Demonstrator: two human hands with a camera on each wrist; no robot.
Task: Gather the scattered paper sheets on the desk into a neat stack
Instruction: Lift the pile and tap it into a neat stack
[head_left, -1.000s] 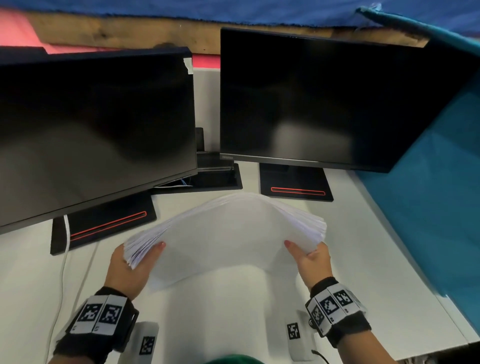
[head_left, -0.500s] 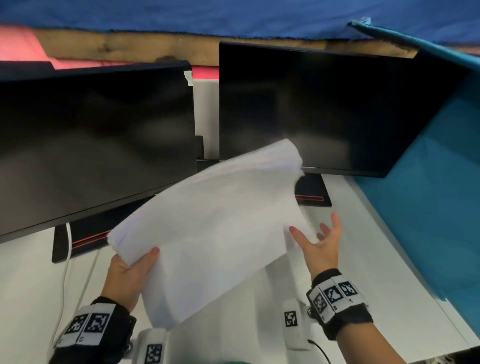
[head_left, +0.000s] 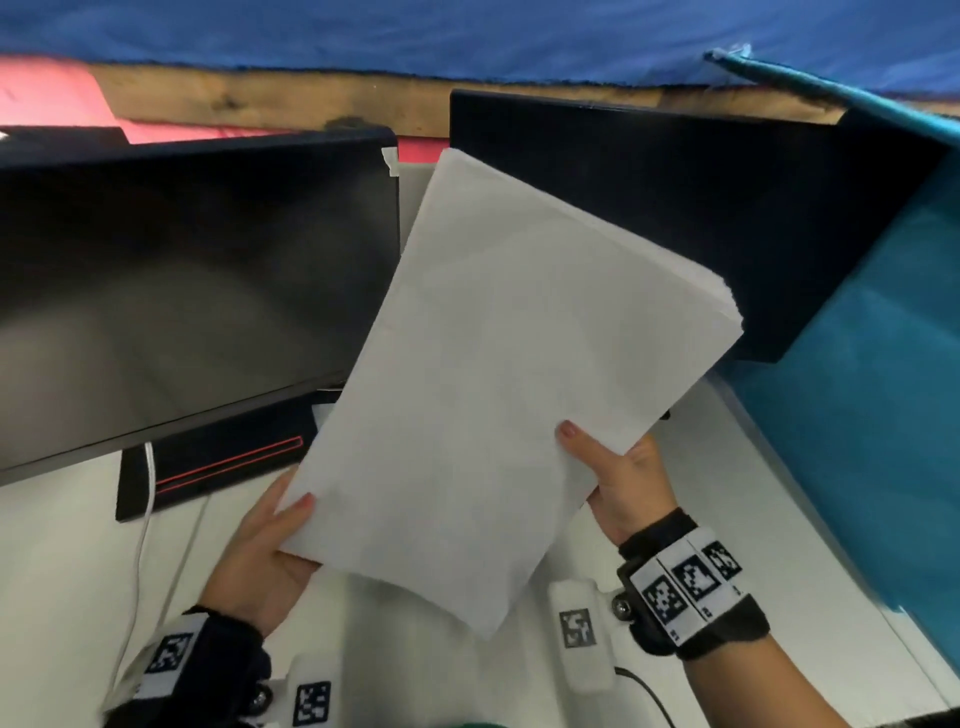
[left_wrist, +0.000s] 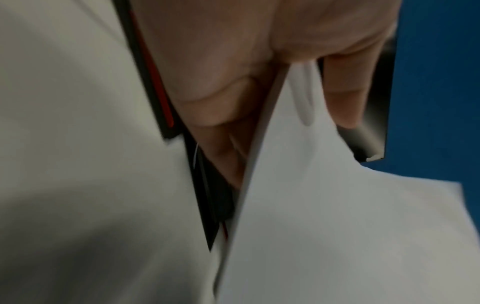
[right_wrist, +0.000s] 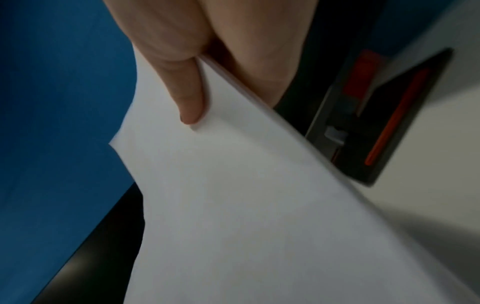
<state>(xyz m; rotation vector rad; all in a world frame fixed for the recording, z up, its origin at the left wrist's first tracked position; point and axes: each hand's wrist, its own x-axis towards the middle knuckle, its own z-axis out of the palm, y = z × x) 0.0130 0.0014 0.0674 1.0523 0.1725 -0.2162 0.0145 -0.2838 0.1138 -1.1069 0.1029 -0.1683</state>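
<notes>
A thick stack of white paper sheets (head_left: 493, 374) is held up off the white desk (head_left: 78, 561), tilted so its far corner stands in front of the two monitors. My left hand (head_left: 270, 540) grips its lower left corner, thumb on top and fingers underneath. My right hand (head_left: 608, 467) grips the lower right edge the same way. The left wrist view shows the paper (left_wrist: 337, 216) pinched between thumb and fingers (left_wrist: 221, 98). In the right wrist view my thumb lies on the top sheet (right_wrist: 246, 195).
Two dark monitors (head_left: 182, 291) (head_left: 701, 218) stand at the back on black bases with red stripes (head_left: 218, 457). A teal partition (head_left: 872, 415) closes the right side. A white cable (head_left: 145, 519) runs down the desk at left.
The stack went from lying bowed low over the desk to raised and swung upright. My right hand let go half a second ago and now grips the lower right edge again.
</notes>
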